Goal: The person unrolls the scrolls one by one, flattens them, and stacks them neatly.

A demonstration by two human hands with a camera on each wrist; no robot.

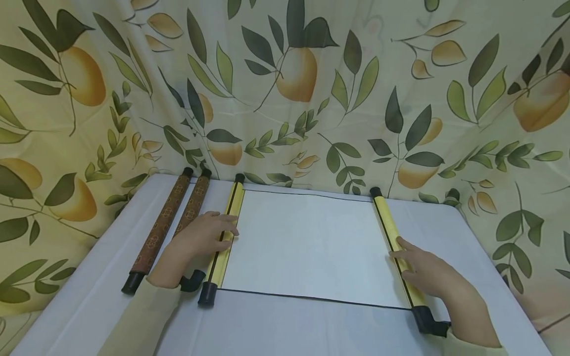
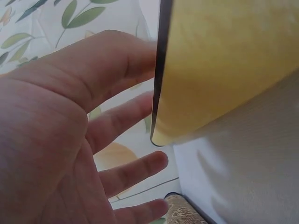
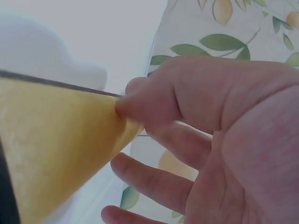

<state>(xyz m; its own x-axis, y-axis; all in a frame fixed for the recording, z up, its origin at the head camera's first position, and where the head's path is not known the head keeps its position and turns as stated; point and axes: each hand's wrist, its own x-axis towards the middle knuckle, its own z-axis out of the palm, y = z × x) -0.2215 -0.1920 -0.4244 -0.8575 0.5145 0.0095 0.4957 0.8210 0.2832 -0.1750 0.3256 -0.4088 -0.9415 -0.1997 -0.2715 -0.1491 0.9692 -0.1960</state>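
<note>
A partly unrolled hanging scroll point(image 1: 307, 242) lies on the white table, its blank white sheet spread between two yellow-backed rolls with black end knobs. Across the left roll point(image 1: 219, 264) lies my left hand point(image 1: 196, 237), its fingers fairly straight and touching it. In the left wrist view, the thumb and one fingertip are hidden behind the roll's dark edge. At the right roll point(image 1: 386, 222) is my right hand point(image 1: 434, 272), pinching the yellow edge between thumb and a finger in the right wrist view; its other fingers are spread.
Two brown patterned rolls point(image 1: 162, 225) with black ends lie side by side left of the scroll, one partly behind my left hand. A leaf-and-fruit patterned cloth point(image 1: 285, 123) hangs behind the white tabletop point(image 1: 285, 326) and along its sides.
</note>
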